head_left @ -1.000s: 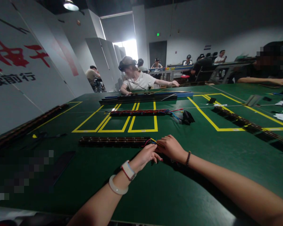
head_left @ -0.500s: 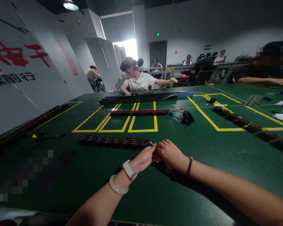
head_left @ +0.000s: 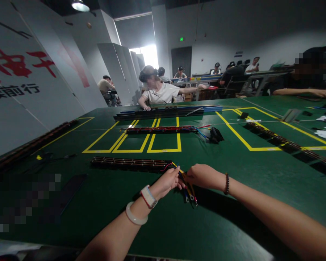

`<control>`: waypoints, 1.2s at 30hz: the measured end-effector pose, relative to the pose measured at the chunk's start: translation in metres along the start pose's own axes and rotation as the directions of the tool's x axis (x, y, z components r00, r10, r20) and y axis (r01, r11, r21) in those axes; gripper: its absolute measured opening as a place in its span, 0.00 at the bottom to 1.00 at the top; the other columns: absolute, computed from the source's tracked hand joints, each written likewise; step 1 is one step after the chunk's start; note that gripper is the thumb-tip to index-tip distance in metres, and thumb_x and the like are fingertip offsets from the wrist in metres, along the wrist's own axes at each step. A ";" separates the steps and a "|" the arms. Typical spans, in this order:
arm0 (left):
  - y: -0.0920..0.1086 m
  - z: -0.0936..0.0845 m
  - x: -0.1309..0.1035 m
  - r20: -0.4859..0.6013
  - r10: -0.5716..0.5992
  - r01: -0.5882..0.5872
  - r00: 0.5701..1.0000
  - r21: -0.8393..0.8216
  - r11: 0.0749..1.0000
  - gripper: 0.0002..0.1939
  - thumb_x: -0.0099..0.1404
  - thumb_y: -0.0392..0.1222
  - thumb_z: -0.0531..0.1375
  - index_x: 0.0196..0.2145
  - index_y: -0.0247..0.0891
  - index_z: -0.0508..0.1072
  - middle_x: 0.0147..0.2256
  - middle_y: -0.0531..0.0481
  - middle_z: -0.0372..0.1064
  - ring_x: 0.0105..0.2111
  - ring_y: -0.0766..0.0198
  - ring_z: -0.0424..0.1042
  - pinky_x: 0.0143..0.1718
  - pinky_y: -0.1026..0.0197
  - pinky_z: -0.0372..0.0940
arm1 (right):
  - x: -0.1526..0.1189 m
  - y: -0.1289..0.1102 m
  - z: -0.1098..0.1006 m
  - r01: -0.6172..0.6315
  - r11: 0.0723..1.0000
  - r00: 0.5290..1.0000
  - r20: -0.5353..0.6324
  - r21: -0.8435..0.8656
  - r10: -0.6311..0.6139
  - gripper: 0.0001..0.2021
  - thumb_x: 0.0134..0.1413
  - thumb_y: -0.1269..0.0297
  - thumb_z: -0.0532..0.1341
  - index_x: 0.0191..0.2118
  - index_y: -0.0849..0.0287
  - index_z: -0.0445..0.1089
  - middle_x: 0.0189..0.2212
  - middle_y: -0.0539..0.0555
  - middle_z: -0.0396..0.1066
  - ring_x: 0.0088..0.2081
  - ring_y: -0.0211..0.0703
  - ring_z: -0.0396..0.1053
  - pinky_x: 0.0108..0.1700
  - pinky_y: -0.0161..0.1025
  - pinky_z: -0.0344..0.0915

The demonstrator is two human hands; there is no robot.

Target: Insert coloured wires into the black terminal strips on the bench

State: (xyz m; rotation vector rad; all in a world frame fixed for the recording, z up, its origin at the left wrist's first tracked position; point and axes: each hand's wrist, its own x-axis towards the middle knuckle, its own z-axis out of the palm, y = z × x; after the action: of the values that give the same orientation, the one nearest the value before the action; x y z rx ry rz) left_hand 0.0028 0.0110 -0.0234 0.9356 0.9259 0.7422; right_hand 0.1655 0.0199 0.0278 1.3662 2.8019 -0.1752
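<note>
A wire bundle runs between the fingers, its ring terminals just to the wearer's side of them. Left of the fingers, a wired strip lies on the table; beyond them, a second strip crosses tape outlines, with long rails farther behind; well right, a third strip lies slantwise

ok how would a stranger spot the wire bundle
On the green table, find the long black strip whose right end lies by the left hand. From that end, the wire bundle reaches the right hand. Unlike wires farther back, it is in hand, metal ring tips showing.
</note>
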 end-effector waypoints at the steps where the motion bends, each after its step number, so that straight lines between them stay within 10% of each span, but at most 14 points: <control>1: 0.000 0.000 0.000 -0.002 -0.001 0.001 1.000 0.010 1.000 0.17 0.65 0.53 0.50 0.32 0.33 0.62 0.22 0.50 0.68 0.20 0.70 0.68 0.21 0.69 0.57 | 0.000 0.001 -0.001 0.005 0.999 1.000 0.031 0.035 -0.006 0.15 0.56 0.60 0.55 0.23 0.58 0.72 0.19 0.55 0.69 0.19 0.38 0.64 0.21 0.34 0.46; 7: 0.000 0.000 -0.001 -0.036 -0.022 0.025 0.999 0.074 0.997 0.13 0.66 0.49 0.50 0.34 0.34 0.59 0.20 0.53 0.65 0.18 0.71 0.67 0.20 0.70 0.55 | 0.005 0.017 -0.008 -0.057 0.996 0.997 0.058 0.067 0.053 0.15 0.57 0.59 0.55 0.24 0.57 0.73 0.19 0.55 0.70 0.19 0.38 0.64 0.20 0.34 0.47; 18: 0.004 0.001 -0.003 0.024 0.007 -0.011 1.000 0.197 0.980 0.14 0.65 0.48 0.48 0.32 0.33 0.62 0.23 0.53 0.65 0.16 0.75 0.62 0.18 0.70 0.51 | 0.035 0.062 0.031 -0.157 0.980 0.927 -0.361 -0.124 0.103 0.19 0.61 0.54 0.52 0.27 0.61 0.70 0.28 0.57 0.68 0.32 0.42 0.65 0.33 0.37 0.54; 24: 0.003 0.000 -0.003 0.031 -0.026 0.021 0.999 0.154 0.988 0.15 0.66 0.49 0.49 0.38 0.33 0.62 0.25 0.51 0.68 0.17 0.74 0.64 0.20 0.70 0.55 | 0.025 0.056 0.029 0.174 0.934 0.851 -0.429 -0.312 -0.302 0.12 0.63 0.63 0.49 0.39 0.60 0.69 0.33 0.55 0.66 0.35 0.42 0.60 0.43 0.40 0.52; 28: 0.002 -0.001 -0.002 0.031 -0.045 0.042 0.998 0.087 0.995 0.11 0.67 0.47 0.48 0.35 0.35 0.58 0.25 0.49 0.69 0.18 0.73 0.65 0.20 0.70 0.55 | 0.019 0.049 0.030 0.515 0.753 0.703 -0.302 -0.409 -0.644 0.13 0.64 0.70 0.45 0.45 0.58 0.66 0.37 0.54 0.67 0.36 0.40 0.61 0.45 0.40 0.53; 36: 0.006 -0.001 -0.001 0.048 -0.099 0.100 0.994 -0.013 0.995 0.13 0.67 0.45 0.43 0.34 0.33 0.59 0.22 0.49 0.67 0.15 0.71 0.63 0.19 0.68 0.54 | 0.017 0.048 0.032 0.561 0.684 0.640 -0.279 -0.467 -0.716 0.14 0.64 0.71 0.45 0.48 0.58 0.64 0.40 0.55 0.68 0.38 0.39 0.62 0.45 0.40 0.55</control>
State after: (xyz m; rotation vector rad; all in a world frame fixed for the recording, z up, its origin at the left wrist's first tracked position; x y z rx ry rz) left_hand 0.0009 0.0126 -0.0180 0.8832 0.9175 0.6398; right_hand 0.1915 0.0588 -0.0097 0.2694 3.3405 0.6879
